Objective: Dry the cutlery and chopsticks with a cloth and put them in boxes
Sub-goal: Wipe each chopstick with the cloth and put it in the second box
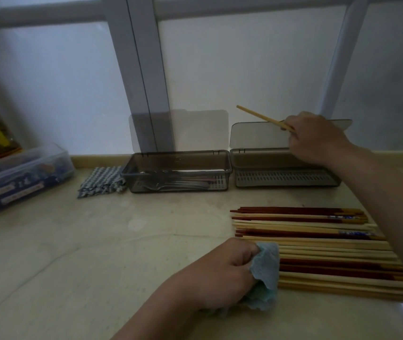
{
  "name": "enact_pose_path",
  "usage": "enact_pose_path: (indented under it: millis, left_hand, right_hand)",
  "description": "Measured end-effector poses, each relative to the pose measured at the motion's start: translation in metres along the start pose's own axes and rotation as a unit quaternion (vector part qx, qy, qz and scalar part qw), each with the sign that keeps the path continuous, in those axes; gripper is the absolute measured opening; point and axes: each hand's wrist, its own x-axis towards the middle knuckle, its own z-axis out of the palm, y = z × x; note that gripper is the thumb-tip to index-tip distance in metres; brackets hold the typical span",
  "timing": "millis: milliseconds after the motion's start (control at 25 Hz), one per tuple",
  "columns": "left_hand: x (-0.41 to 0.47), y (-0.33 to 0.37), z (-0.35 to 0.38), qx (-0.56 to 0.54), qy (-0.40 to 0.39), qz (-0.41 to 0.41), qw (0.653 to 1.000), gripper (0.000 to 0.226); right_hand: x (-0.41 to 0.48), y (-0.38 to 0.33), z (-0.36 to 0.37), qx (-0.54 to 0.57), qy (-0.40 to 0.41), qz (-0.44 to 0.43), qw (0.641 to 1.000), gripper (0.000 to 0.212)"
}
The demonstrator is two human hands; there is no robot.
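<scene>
Hands: right (315, 139) grips chopstick (261, 117) pointing up-left over box (286, 171); left (222, 273) clutches cloth (265, 271).

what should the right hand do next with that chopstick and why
Probably lower the chopstick into the right box and let go. The right hand pinches it just above that box, whose lid stands open and whose slotted floor is bare, while the left box already holds cutlery. The left hand grips the cloth beside the row of chopsticks.

Left hand (220, 273), right hand (315, 139) — forearms bare.
</scene>
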Motion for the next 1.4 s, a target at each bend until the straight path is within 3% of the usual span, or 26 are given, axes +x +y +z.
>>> enact_pose_path:
  millis: [200, 400, 600, 760, 920, 1200, 1400]
  left_hand:
    - [0.002, 0.000, -0.001, 0.007, 0.003, 0.009, 1.000, 0.029]
    - [0.003, 0.001, -0.002, 0.015, 0.006, 0.021, 1.000, 0.029]
    - [0.002, 0.002, -0.003, 0.007, 0.001, 0.026, 1.000, 0.028]
    - [0.003, -0.001, -0.002, 0.021, 0.003, 0.020, 1.000, 0.029]
    - [0.004, -0.003, -0.001, 0.022, 0.006, 0.007, 1.000, 0.025]
    - [0.003, -0.001, -0.002, 0.016, 0.001, 0.015, 1.000, 0.031]
    - [0.002, 0.000, -0.001, 0.012, 0.001, 0.011, 1.000, 0.030]
  right_hand:
    - [0.028, -0.002, 0.002, 0.021, -0.031, 0.026, 0.999, 0.036]
    - [0.038, -0.008, 0.018, 0.021, -0.082, 0.043, 0.995, 0.033]
    - [0.034, -0.009, 0.019, 0.009, -0.072, 0.044, 0.996, 0.020]
    - [0.021, -0.003, 0.022, -0.031, -0.194, 0.036, 0.980, 0.007]
    - [0.019, 0.002, 0.028, -0.006, -0.251, 0.052, 0.967, 0.009]
    - [0.020, 0.009, 0.026, 0.047, -0.261, 0.088, 0.960, 0.022]
    - [0.012, 0.015, 0.033, 0.009, -0.272, 0.079, 0.959, 0.025]
